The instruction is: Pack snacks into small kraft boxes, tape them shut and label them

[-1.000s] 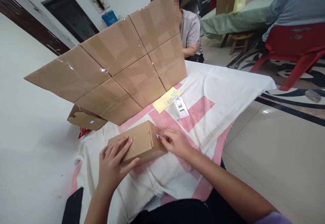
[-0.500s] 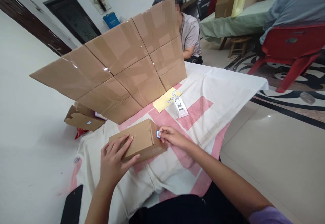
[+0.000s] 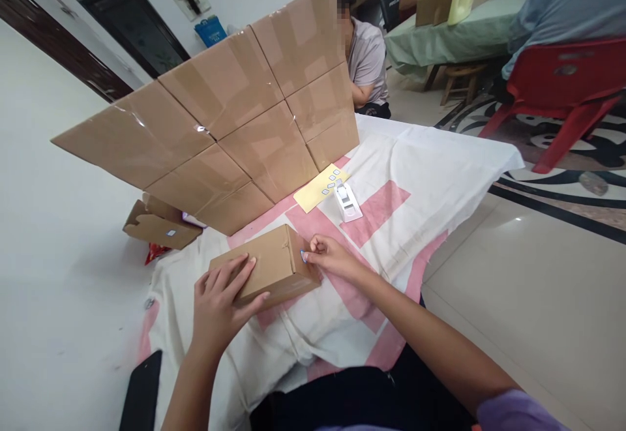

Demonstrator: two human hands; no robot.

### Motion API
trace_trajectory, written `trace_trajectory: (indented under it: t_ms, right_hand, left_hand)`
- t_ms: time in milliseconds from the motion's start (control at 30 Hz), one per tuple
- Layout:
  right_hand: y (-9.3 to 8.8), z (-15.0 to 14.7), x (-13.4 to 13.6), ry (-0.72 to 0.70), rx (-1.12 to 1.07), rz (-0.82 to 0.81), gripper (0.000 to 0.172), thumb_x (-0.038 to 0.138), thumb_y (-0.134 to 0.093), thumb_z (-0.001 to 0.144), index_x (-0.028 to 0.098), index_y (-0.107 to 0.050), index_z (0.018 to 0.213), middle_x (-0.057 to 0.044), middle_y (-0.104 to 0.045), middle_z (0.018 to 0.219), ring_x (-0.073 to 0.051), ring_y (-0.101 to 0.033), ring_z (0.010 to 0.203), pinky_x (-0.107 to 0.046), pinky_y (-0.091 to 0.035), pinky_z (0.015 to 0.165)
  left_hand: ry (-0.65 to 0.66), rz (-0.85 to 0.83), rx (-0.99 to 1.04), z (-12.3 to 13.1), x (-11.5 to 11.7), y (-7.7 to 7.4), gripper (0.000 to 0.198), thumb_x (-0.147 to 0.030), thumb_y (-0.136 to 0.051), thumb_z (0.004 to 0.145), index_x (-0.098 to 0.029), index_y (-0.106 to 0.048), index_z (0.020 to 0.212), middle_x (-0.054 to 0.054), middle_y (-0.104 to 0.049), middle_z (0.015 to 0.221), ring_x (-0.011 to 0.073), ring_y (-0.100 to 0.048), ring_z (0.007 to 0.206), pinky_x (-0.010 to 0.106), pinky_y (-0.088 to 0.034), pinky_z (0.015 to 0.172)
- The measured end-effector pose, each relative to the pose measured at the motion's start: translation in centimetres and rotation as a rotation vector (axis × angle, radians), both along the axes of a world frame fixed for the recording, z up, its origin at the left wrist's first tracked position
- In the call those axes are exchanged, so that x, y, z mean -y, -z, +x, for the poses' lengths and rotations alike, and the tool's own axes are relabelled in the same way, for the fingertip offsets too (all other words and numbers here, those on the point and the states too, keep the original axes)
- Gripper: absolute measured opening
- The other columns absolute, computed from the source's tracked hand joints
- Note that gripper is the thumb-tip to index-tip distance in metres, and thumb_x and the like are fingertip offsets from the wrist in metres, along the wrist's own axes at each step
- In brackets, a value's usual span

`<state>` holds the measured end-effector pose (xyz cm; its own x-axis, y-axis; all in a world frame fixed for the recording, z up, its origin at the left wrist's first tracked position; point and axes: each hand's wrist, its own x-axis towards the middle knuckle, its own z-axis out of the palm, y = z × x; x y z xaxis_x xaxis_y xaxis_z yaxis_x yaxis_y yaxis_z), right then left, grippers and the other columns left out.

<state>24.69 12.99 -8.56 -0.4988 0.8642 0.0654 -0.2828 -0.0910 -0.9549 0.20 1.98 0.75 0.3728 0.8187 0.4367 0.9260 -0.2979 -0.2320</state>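
Note:
A closed brown cardboard box [image 3: 264,258] lies on the cloth in front of me. My left hand [image 3: 222,294] rests on it, fingers spread over the top and thumb along the near edge. At the right end face, my right hand [image 3: 325,256] has its thumb against a small blue-edged sticker [image 3: 304,256], with the other fingers curled. The thumb covers most of the sticker, which is at the box's surface. Beyond the box, a yellow sheet [image 3: 313,196] carries several small labels, and a white dispenser [image 3: 348,203] overlaps its right edge.
A large taped cardboard panel [image 3: 235,111] stands across the far side of the table. An opened carton [image 3: 163,225] sits at the left, with a black phone-like object [image 3: 141,388] nearer me. Behind the panel sits a person [image 3: 368,59]; a red chair [image 3: 562,92] stands right.
My right thumb has pressed in on the sticker, which now shows only a sliver at the box's end face. My left hand stays on the box. The view has shifted slightly.

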Motion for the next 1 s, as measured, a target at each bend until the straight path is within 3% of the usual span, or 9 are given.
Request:
trace_trajectory:
  t_ms: [67, 133, 267, 400, 533, 633, 800, 933, 1000]
  right_hand:
    - [0.2, 0.3, 1.3, 0.119, 0.041, 0.059, 0.021, 0.036, -0.075, 0.077, 0.019, -0.066, 0.084, 0.003, -0.058, 0.067, -0.011, -0.047, 0.061, -0.023, -0.037, 0.057]
    - [0.7, 0.7, 3.3, 0.123, 0.086, 0.091, 0.028, 0.033, -0.066, 0.084, 0.019, -0.075, 0.107, 0.000, -0.065, 0.075, -0.014, -0.050, 0.064, -0.026, -0.040, 0.061]
    - [1.3, 0.8, 7.3, 0.113, 0.113, 0.085, 0.046, 0.027, -0.053, 0.091, 0.025, -0.065, 0.136, -0.002, -0.068, 0.089, -0.015, -0.052, 0.069, -0.028, -0.043, 0.065]
    - [0.8, 0.1, 7.9, 0.125, 0.094, 0.088, 0.069, 0.014, -0.055, 0.084, 0.028, -0.048, 0.151, 0.005, -0.050, 0.074, -0.010, -0.042, 0.062, -0.023, -0.038, 0.061]
    - [0.4, 0.6, 7.3, 0.039, 0.149, 0.054, 0.076, 0.008, -0.052, 0.079, 0.027, -0.047, 0.152, 0.008, -0.031, 0.062, -0.010, -0.031, 0.057, -0.023, -0.030, 0.056]
    - [0.2, 1.1, 7.2, 0.054, 0.175, 0.034, 0.069, 0.010, -0.051, 0.077, 0.024, -0.057, 0.145, 0.008, -0.032, 0.062, -0.010, -0.031, 0.058, -0.023, -0.029, 0.056]
    - [-0.4, 0.8, 6.9, 0.025, 0.151, -0.005, 0.078, 0.010, -0.053, 0.077, 0.019, -0.044, 0.154, 0.010, -0.029, 0.059, -0.010, -0.027, 0.056, -0.023, -0.025, 0.053]
    - [-0.9, 1.4, 6.4, -0.042, 0.211, 0.009, 0.074, 0.010, -0.053, 0.077, 0.020, -0.051, 0.149, 0.010, -0.025, 0.059, -0.009, -0.023, 0.055, -0.023, -0.022, 0.053]
    - [-1.1, 1.5, 6.2, -0.011, 0.214, 0.043, 0.071, 0.010, -0.053, 0.077, 0.020, -0.053, 0.148, 0.009, -0.025, 0.061, -0.009, -0.025, 0.057, -0.023, -0.024, 0.055]
  left_hand:
    - [-0.005, 0.000, 0.000, 0.0, 0.0, 0.0, 0.055, -0.047, -0.066, 0.088, -0.028, -0.056, 0.138, 0.011, -0.064, 0.134, 0.0306, -0.062, 0.114, 0.045, -0.036, 0.096]
    - [-0.008, -0.001, -0.002, -0.1, 0.1, 0.1, 0.055, -0.047, -0.066, 0.088, -0.028, -0.055, 0.138, 0.011, -0.064, 0.135, 0.0304, -0.062, 0.115, 0.044, -0.036, 0.096]
    - [-0.005, -0.011, 0.000, -0.2, 0.0, 0.2, 0.057, -0.046, -0.067, 0.087, -0.029, -0.055, 0.140, 0.010, -0.064, 0.135, 0.0305, -0.062, 0.115, 0.043, -0.037, 0.093]
    - [-0.022, -0.004, 0.016, -0.3, -0.1, 0.2, 0.057, -0.047, -0.068, 0.086, -0.030, -0.056, 0.139, 0.009, -0.064, 0.135, 0.0306, -0.063, 0.113, 0.043, -0.037, 0.091]
    - [-0.031, -0.015, 0.024, -0.2, 0.0, 0.2, 0.056, -0.048, -0.067, 0.087, -0.029, -0.056, 0.139, 0.010, -0.064, 0.136, 0.0298, -0.062, 0.115, 0.042, -0.038, 0.091]
    - [-0.018, -0.028, 0.014, -0.4, 0.0, 0.1, 0.055, -0.049, -0.066, 0.088, -0.029, -0.056, 0.138, 0.010, -0.063, 0.137, 0.0293, -0.061, 0.117, 0.042, -0.038, 0.092]
    - [-0.023, -0.031, 0.031, -0.7, 0.1, 0.1, 0.056, -0.051, -0.067, 0.086, -0.030, -0.057, 0.137, 0.009, -0.063, 0.138, 0.0293, -0.062, 0.117, 0.042, -0.038, 0.094]
    - [0.018, -0.054, 0.021, -1.0, 0.3, -0.1, 0.056, -0.051, -0.068, 0.086, -0.030, -0.058, 0.137, 0.009, -0.063, 0.139, 0.0288, -0.061, 0.117, 0.042, -0.038, 0.095]
    - [0.014, -0.044, 0.017, -1.1, 0.2, -0.1, 0.055, -0.052, -0.067, 0.086, -0.029, -0.059, 0.135, 0.009, -0.063, 0.138, 0.0290, -0.062, 0.116, 0.043, -0.037, 0.094]
